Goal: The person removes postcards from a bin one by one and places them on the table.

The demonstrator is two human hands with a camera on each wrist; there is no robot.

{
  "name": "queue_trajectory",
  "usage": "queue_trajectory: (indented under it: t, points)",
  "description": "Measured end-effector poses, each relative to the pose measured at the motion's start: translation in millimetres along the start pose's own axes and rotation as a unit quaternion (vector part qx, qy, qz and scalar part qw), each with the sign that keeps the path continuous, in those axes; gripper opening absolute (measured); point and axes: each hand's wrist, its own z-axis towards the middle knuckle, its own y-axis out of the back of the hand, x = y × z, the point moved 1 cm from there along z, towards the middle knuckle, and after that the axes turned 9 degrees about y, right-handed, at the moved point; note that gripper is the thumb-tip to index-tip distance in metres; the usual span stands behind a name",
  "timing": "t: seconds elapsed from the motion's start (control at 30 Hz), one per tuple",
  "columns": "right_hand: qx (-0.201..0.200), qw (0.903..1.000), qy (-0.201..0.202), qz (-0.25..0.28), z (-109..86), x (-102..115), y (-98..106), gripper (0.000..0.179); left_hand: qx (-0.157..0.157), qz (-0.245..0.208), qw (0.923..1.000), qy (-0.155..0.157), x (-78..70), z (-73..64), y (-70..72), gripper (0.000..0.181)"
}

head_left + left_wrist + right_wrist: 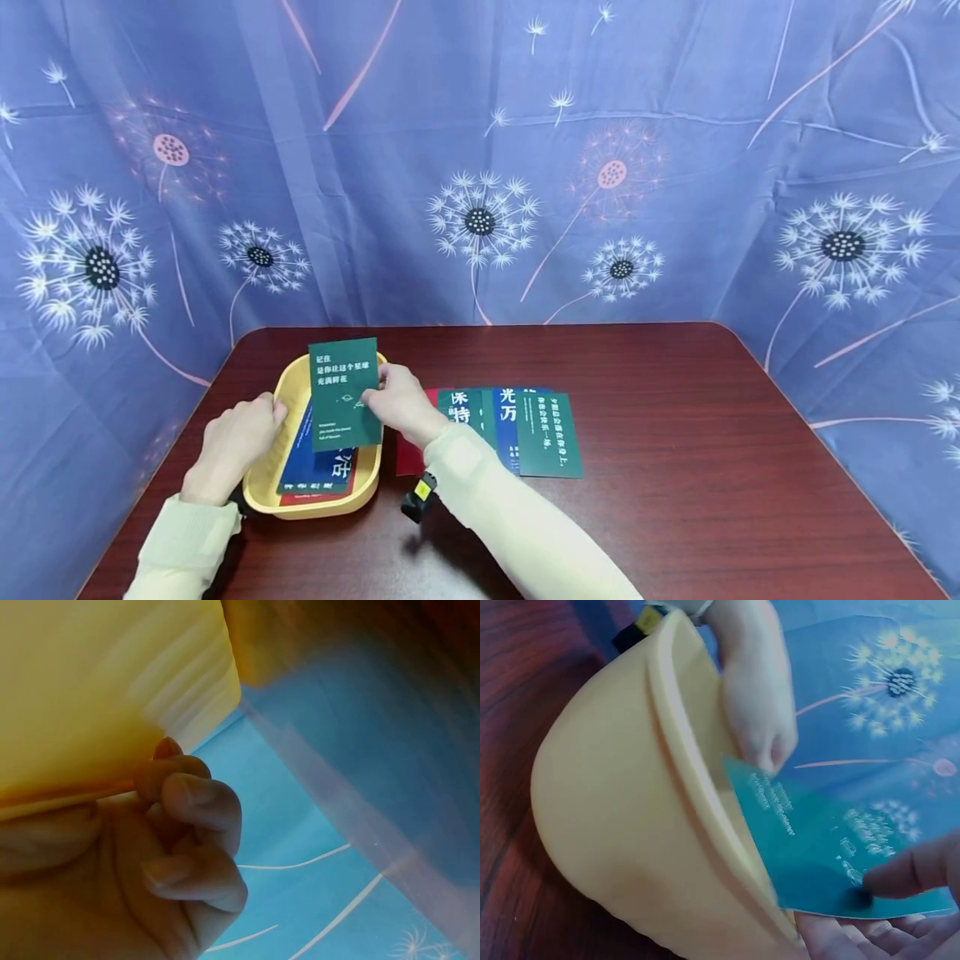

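Note:
A yellow plastic basket (pixel 258 492) stands at the table's left side with several blue, green and red cards (pixel 296 454) lying inside. My left hand (pixel 236 437) grips its left rim; in the left wrist view the curled fingers (pixel 202 795) hold the basket wall (pixel 90 697). Over the basket, my right hand (pixel 405 404) pinches a green card (pixel 341 421) with white print by its right edge. The right wrist view has the thumb (pixel 911 874) on top of that card (pixel 802 847), fingers beneath, with the card's lower part over the basket rim (pixel 697 795).
Right of the basket, partly behind my right forearm, an overlapping row of cards lies on the dark wooden table (pixel 675 433): red (pixel 411 461), green (pixel 551 437) and blue (pixel 507 425). A blue curtain (pixel 480 108) with dandelion prints surrounds the table's back and sides.

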Motion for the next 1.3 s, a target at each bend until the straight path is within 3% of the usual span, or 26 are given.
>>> queue_trajectory:
  t: [0.1, 0.3, 0.43, 0.57, 0.9, 1.1, 1.3]
  points:
    - [-0.001, 0.9983, -0.003, 0.058, -2.7, -1, 12, 0.02, -0.004, 0.0, 1.0, -0.002, 0.3, 0.0, -0.3, 0.036]
    - [0.027, 0.986, -0.028, 0.162, -12.8, -4, 48, 0.023, 0.002, 0.001, 1.0, -0.004, 0.2, 0.3, -0.4, 0.036]
    - [0.058, 0.9784, -0.029, 0.196, -21.7, -7, 77, 0.03, 0.005, 0.0, 1.0, -0.004, -1.8, -0.6, 0.2, 0.036]
    - [0.067, 0.9767, -0.015, 0.203, -29.8, -11, 103, 0.039, 0.008, -0.001, 1.0, 0.0, -3.6, -1.6, 1.5, 0.036]
    - [0.018, 0.9853, -0.008, 0.17, -47.0, -25, 168, 0.041, 0.015, -0.001, 0.9999, 0.006, -3.1, -1.8, 2.9, 0.037]
    - [-0.032, 0.9889, -0.027, 0.143, -60.6, -33, 204, 0.028, 0.018, -0.005, 0.9998, 0.004, -3.6, -1.6, 2.2, 0.037]
    - [-0.073, 0.9849, -0.041, 0.151, -77.6, -46, 237, 0.018, 0.016, -0.001, 0.9999, 0.005, -3.2, -2.2, 3.3, 0.037]
